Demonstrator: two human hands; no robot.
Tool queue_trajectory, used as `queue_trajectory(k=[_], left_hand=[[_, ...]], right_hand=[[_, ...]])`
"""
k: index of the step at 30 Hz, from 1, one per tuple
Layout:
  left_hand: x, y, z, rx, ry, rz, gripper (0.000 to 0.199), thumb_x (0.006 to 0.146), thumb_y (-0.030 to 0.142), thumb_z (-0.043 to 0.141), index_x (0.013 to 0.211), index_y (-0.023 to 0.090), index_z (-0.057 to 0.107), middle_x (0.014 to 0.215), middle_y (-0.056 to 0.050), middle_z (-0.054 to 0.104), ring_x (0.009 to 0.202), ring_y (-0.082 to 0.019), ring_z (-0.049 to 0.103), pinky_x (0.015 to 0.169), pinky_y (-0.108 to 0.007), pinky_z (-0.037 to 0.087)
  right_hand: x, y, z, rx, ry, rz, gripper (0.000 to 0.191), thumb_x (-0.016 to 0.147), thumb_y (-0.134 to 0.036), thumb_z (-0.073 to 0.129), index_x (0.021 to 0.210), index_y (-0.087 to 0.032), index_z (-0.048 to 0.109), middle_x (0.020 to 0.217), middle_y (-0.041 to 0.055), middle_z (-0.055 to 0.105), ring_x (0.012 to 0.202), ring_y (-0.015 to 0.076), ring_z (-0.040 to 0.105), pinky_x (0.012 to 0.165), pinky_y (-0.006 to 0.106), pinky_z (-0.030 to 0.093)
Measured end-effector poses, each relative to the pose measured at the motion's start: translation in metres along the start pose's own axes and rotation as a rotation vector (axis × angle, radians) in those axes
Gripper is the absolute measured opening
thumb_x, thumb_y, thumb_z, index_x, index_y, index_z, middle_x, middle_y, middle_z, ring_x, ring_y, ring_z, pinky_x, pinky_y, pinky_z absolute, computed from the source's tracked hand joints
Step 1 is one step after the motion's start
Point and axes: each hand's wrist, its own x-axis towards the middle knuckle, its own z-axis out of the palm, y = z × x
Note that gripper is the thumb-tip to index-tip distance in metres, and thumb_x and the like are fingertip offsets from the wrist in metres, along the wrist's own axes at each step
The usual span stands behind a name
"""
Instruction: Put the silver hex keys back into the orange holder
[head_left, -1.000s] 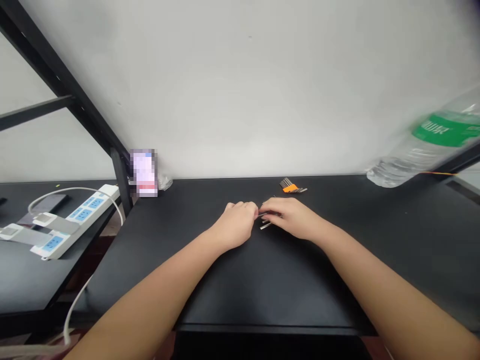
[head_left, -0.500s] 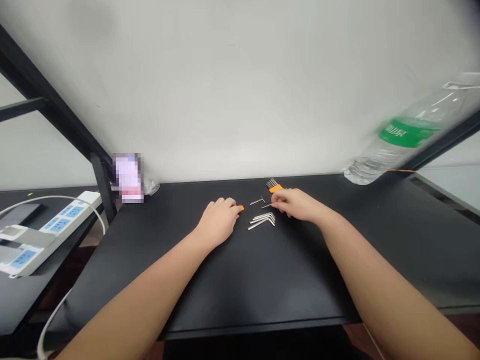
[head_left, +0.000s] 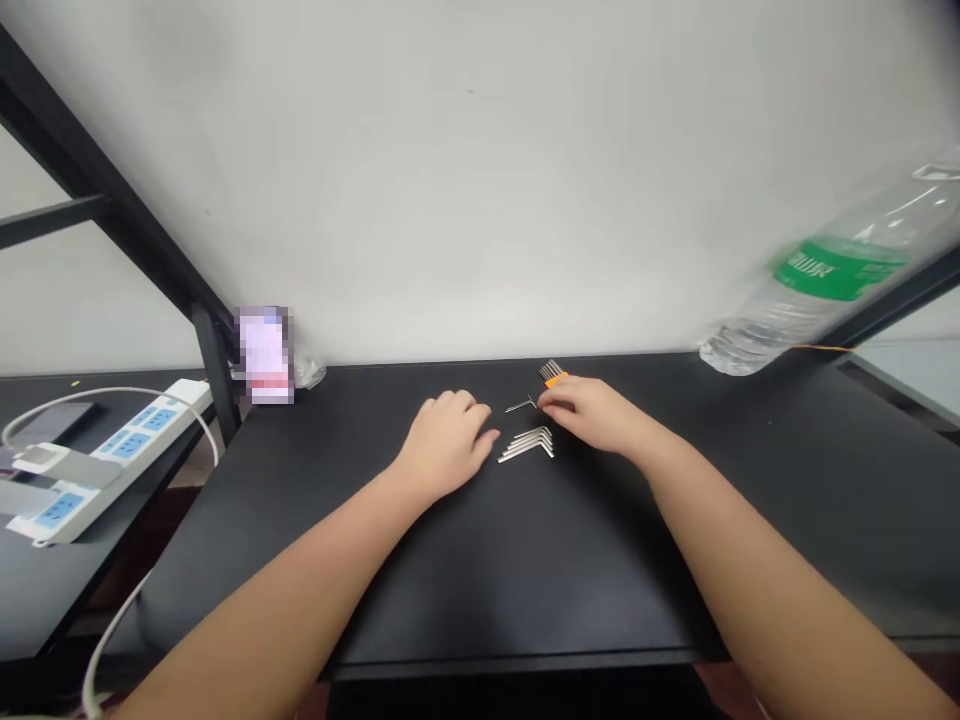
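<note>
Several L-shaped metal hex keys (head_left: 526, 443) lie nested side by side on the black table (head_left: 517, 570). Behind them is a smaller group of thin keys (head_left: 519, 406). My left hand (head_left: 450, 445) rests on the table left of the keys, its thumb spread from the fingers and nothing visible in it. My right hand (head_left: 589, 410) has thumb and fingertips together at the right end of the thin keys; whether it grips one is too small to tell. An orange holder (head_left: 555, 380) with several metal keys lies just behind my right hand, partly covered by it.
A large clear bottle with a green label (head_left: 840, 268) leans at the back right. At the back left stands a blurred-out phone (head_left: 266, 355). A white power strip (head_left: 112, 460) with cables lies on the left surface. Black frame bars (head_left: 214, 360) flank the table.
The orange piece at my left fingertips no longer shows, and the thumb has spread. The key in my right hand has left its fingers; another key lies with the nested group. The view shifted slightly.
</note>
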Motion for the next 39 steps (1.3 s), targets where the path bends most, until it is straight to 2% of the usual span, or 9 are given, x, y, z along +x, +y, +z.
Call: queue_trajectory(k=[3, 5, 8, 11, 15, 18, 26, 34, 39], left_hand=[[-0.004, 0.014, -0.001, -0.073, -0.062, 0.12, 0.026, 0.101, 0.043, 0.059, 0.117, 0.025, 0.07, 0.112, -0.008, 0.065, 0.107, -0.026, 0.057, 0.09, -0.041, 0.047], [-0.007, 0.019, 0.001, -0.128, -0.1, 0.181, 0.03, 0.099, 0.045, 0.062, 0.123, 0.027, 0.069, 0.116, -0.007, 0.065, 0.106, -0.025, 0.057, 0.094, -0.041, 0.047], [-0.008, 0.019, 0.004, -0.167, -0.128, 0.231, 0.036, 0.098, 0.044, 0.064, 0.132, 0.03, 0.067, 0.124, -0.007, 0.064, 0.107, -0.024, 0.056, 0.098, -0.041, 0.046], [-0.006, 0.011, 0.003, -0.14, -0.092, 0.2, 0.036, 0.098, 0.047, 0.063, 0.13, 0.031, 0.068, 0.128, -0.007, 0.063, 0.111, -0.026, 0.055, 0.098, -0.043, 0.046], [-0.001, -0.011, -0.004, -0.1, 0.054, -0.006, 0.034, 0.104, 0.047, 0.053, 0.123, 0.026, 0.071, 0.13, -0.009, 0.064, 0.116, -0.027, 0.054, 0.098, -0.044, 0.046], [0.001, -0.025, -0.004, -0.113, 0.081, -0.084, 0.033, 0.103, 0.045, 0.054, 0.121, 0.024, 0.071, 0.127, -0.008, 0.065, 0.113, -0.026, 0.056, 0.097, -0.042, 0.047], [-0.001, -0.019, 0.009, -0.154, -0.019, -0.028, 0.032, 0.1, 0.045, 0.059, 0.123, 0.025, 0.071, 0.129, -0.007, 0.066, 0.115, -0.027, 0.057, 0.094, -0.042, 0.049], [-0.002, -0.016, 0.007, -0.152, -0.032, 0.004, 0.03, 0.1, 0.043, 0.06, 0.122, 0.026, 0.071, 0.13, -0.007, 0.066, 0.117, -0.026, 0.057, 0.099, -0.042, 0.048], [-0.001, -0.018, 0.01, -0.133, -0.047, 0.002, 0.028, 0.101, 0.038, 0.058, 0.123, 0.026, 0.071, 0.129, -0.008, 0.066, 0.116, -0.026, 0.057, 0.098, -0.042, 0.048]], right_hand=[[0.012, 0.01, 0.014, 0.002, 0.125, 0.011, 0.029, 0.098, -0.028, 0.059, 0.119, -0.026, 0.078, 0.121, 0.0082, 0.07, 0.106, 0.0243, 0.068, 0.099, 0.041, 0.054], [0.019, 0.015, 0.022, -0.006, 0.102, -0.021, 0.03, 0.098, -0.027, 0.059, 0.121, -0.027, 0.077, 0.125, 0.0085, 0.067, 0.111, 0.0246, 0.067, 0.103, 0.042, 0.053], [0.022, 0.015, 0.024, -0.021, 0.06, -0.056, 0.027, 0.098, -0.025, 0.056, 0.112, -0.024, 0.08, 0.124, 0.0089, 0.067, 0.111, 0.024, 0.066, 0.105, 0.043, 0.052], [0.016, 0.013, 0.018, -0.011, 0.028, -0.067, 0.024, 0.097, -0.023, 0.055, 0.102, -0.023, 0.079, 0.115, 0.0078, 0.069, 0.105, 0.0229, 0.066, 0.101, 0.041, 0.053], [0.005, 0.008, 0.008, -0.001, -0.081, -0.072, 0.02, 0.095, -0.023, 0.056, 0.094, -0.024, 0.076, 0.105, 0.006, 0.071, 0.097, 0.0231, 0.066, 0.093, 0.041, 0.054], [0.0, 0.004, 0.005, -0.007, -0.137, -0.078, 0.02, 0.095, -0.024, 0.055, 0.092, -0.025, 0.075, 0.102, 0.0054, 0.073, 0.094, 0.0234, 0.067, 0.091, 0.042, 0.053], [-0.003, 0.002, -0.001, 0.017, -0.101, -0.055, 0.023, 0.094, -0.02, 0.053, 0.1, -0.026, 0.075, 0.107, 0.0045, 0.075, 0.098, 0.0242, 0.068, 0.089, 0.04, 0.053], [-0.003, 0.013, -0.011, 0.009, -0.163, -0.068, 0.017, 0.092, -0.019, 0.057, 0.095, -0.024, 0.073, 0.103, 0.0034, 0.073, 0.092, 0.0216, 0.067, 0.086, 0.038, 0.052], [-0.001, 0.008, -0.011, 0.003, -0.153, -0.103, 0.015, 0.091, -0.018, 0.058, 0.086, -0.023, 0.072, 0.098, 0.0033, 0.072, 0.086, 0.0209, 0.066, 0.082, 0.036, 0.051]])
